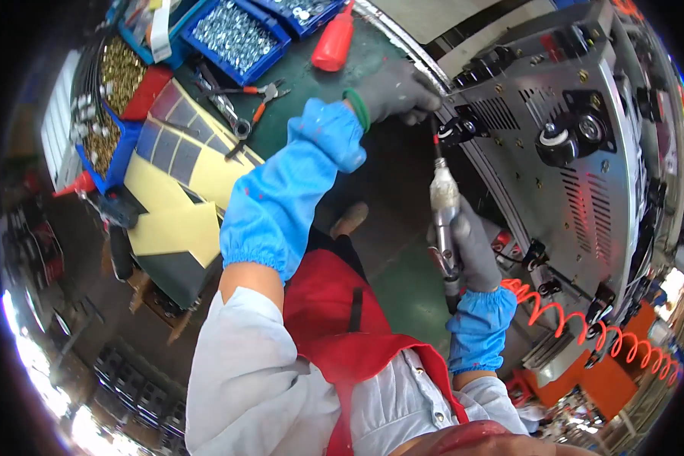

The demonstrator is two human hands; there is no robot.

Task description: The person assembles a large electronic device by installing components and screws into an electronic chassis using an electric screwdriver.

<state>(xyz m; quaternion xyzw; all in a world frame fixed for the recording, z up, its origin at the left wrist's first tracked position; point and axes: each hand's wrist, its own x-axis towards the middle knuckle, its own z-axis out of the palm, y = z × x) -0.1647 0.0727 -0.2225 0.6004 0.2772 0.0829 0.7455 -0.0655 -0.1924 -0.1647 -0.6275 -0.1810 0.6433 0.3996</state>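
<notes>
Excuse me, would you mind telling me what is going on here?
A person's gloved right hand grips a silver power tool, its tip near a black fitting at the edge of a metal panel. The gloved left hand is beside that tip; whether it holds anything is unclear. Pliers, yellow sheets and a blue tray of small metal parts lie off to the left.

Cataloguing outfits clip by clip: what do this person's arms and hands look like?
The left hand and right hand wear grey gloves, the left with a green band at the wrist. Next come blue sleeve covers with gathered ends, the left one red-specked, then white shirt sleeves.
</notes>
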